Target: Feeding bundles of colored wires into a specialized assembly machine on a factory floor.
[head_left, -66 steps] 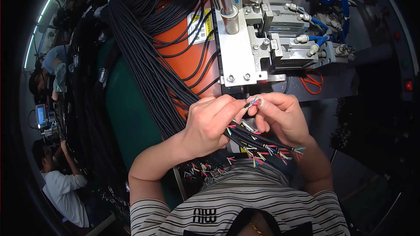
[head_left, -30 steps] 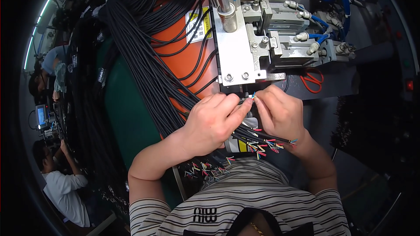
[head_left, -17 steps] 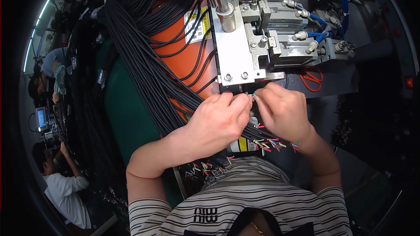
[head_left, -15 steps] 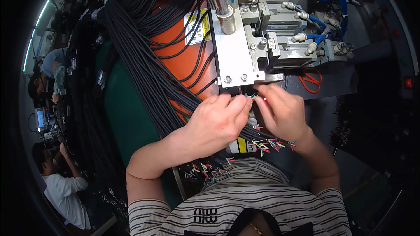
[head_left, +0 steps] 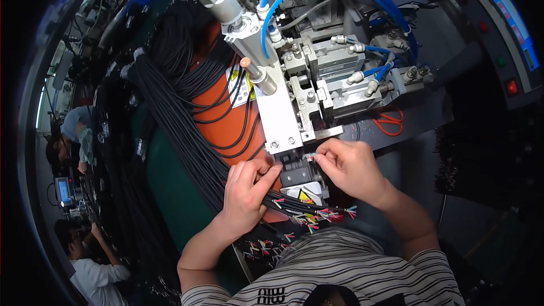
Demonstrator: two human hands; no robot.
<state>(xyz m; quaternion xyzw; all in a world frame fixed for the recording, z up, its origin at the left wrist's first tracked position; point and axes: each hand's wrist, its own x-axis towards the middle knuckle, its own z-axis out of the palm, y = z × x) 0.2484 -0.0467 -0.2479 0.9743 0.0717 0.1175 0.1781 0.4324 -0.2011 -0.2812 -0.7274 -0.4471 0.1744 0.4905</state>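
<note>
right hand [head_left: 350,167] pinches a wire end [head_left: 310,158] at the press [head_left: 294,171] mouth, aligning it for insertion. left hand [head_left: 246,192] presses the cables [head_left: 187,136] flat, fingers closed, keeping them steady.

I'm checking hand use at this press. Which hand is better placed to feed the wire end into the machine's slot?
Probably the right hand: its fingertips pinch the wire end beside the slot. The left hand rests lower on the black cables.
</note>
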